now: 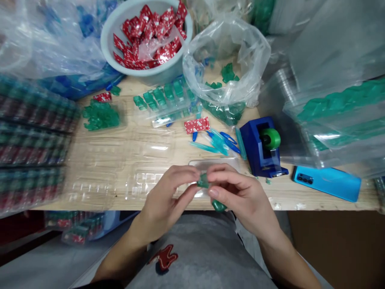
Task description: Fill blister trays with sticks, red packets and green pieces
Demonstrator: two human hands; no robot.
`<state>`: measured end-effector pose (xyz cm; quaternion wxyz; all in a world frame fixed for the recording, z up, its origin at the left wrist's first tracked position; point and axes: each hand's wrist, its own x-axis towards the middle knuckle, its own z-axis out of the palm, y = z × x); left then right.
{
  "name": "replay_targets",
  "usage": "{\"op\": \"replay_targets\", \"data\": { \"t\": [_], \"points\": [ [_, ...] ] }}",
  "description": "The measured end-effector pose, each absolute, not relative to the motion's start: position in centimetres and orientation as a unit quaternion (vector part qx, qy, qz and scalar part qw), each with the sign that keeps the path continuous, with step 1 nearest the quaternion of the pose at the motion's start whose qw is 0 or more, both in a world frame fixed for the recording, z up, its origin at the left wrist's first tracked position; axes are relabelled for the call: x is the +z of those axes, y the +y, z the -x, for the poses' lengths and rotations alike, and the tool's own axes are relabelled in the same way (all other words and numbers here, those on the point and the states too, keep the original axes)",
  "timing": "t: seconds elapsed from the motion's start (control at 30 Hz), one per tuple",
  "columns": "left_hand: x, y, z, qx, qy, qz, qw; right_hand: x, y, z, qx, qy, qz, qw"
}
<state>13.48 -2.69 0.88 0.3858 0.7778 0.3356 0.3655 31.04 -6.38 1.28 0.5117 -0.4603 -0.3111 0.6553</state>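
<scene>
My left hand (171, 194) and my right hand (240, 196) meet over the front edge of the table. Between their fingertips is a small translucent green plastic piece (203, 181), pinched from both sides. A second, darker green piece (219, 206) shows beneath my right thumb, held in the same hand. Just behind the fingers lies a clear plastic tray (195, 163), partly hidden by them. Blue and turquoise plastic pieces (221, 142) are scattered beyond it, beside a red patterned packet (197, 125).
A white basin (108, 46) holds red packets; an open clear bag (192, 64) contains green pieces. Rightward stand a blue tape dispenser (251, 148) and a blue phone (333, 186). Clear trays (93, 148) and stacked filled packs (30, 140) occupy the left. Green pieces (100, 115) are heaped there.
</scene>
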Motion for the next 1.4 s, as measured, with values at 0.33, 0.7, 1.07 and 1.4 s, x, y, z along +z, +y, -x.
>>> {"op": "replay_targets", "data": {
  "t": [0.33,0.7,1.07,1.4],
  "points": [
    [-2.5,-5.7,-11.8,0.194,0.356,-0.836,0.37,-4.0,-10.9,-30.9,0.762,-0.176,0.502,0.37],
    [-5.7,-2.4,-14.9,0.145,0.322,-0.929,0.113,-4.1,-10.7,-33.7,0.682,-0.043,0.538,0.494],
    [-3.2,-2.9,-15.0,0.191,0.359,-0.875,0.264,-3.7,-10.9,-32.3,0.703,-0.14,0.439,0.542],
    [-0.5,-3.4,-15.9,0.196,0.268,-0.895,0.298,-2.0,-11.9,-32.4,0.59,-0.359,0.563,0.453]
  ]
}}
